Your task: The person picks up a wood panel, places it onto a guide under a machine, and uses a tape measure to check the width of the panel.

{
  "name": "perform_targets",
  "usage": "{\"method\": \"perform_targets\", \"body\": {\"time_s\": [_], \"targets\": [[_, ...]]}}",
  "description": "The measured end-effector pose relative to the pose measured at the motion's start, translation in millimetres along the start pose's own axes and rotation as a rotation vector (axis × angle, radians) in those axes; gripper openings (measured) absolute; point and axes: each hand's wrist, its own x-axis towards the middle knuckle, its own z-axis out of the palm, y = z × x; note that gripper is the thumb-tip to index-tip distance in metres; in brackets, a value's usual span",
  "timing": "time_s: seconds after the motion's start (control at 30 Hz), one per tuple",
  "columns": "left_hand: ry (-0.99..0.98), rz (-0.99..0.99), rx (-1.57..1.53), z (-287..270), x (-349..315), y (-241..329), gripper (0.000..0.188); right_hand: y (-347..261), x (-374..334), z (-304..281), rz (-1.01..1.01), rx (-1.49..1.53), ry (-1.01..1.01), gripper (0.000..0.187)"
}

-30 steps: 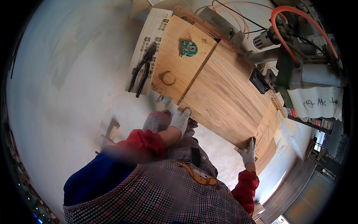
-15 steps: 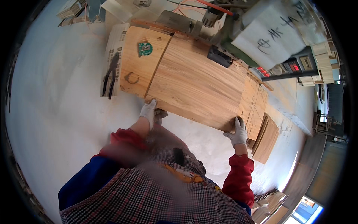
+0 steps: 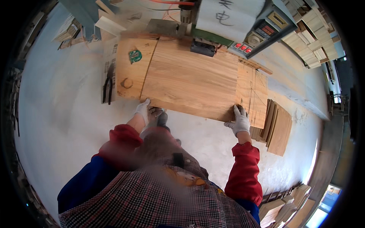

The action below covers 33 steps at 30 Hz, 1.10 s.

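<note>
A wide wood-grain board (image 3: pixel 190 81) lies flat on a paler wooden worktop under a machine. My left hand (image 3: pixel 143 111), in a whitish glove, is closed on the board's near left corner, thumb on top and fingers below the edge. At the near right corner my right hand (image 3: pixel 240 121), gloved too, grips the board with dark-stained fingertips over its top. The far edge of the board reaches beneath the machine's black block (image 3: pixel 202 47). Left of the board, a green tape measure (image 3: pixel 135 56) rests on the worktop (image 3: pixel 127 72).
Black-handled pliers (image 3: pixel 108 84) lie on a strip beside the worktop's left edge. A control box (image 3: pixel 262 32) with red lights and a white sheet (image 3: pixel 224 19) are at the far right. Cut boards (image 3: pixel 279 131) stand low on the right; stacked wood pieces (image 3: pixel 310 36) fill the far right corner.
My view has turned, so the machine and control box appear farther left and more stacked wood shows at right. Both hands keep their hold on the board's near corners.
</note>
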Motion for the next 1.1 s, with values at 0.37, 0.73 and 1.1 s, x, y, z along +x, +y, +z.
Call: {"method": "perform_targets", "body": {"time_s": [0.37,0.73,1.1], "targets": [[0.026,0.052,0.027,7.0,-3.4,-2.0,0.034,0.3,-1.5,7.7,-0.083,0.051,0.049,0.093],[0.045,0.054,-0.025,10.1,-2.5,-5.9,0.029,3.4,-2.1,9.6,-0.05,0.054,0.016,0.096],[0.123,0.02,0.098,4.5,2.2,-3.9,0.032,-4.0,-1.0,3.0,-0.006,0.019,0.017,0.096]]}}
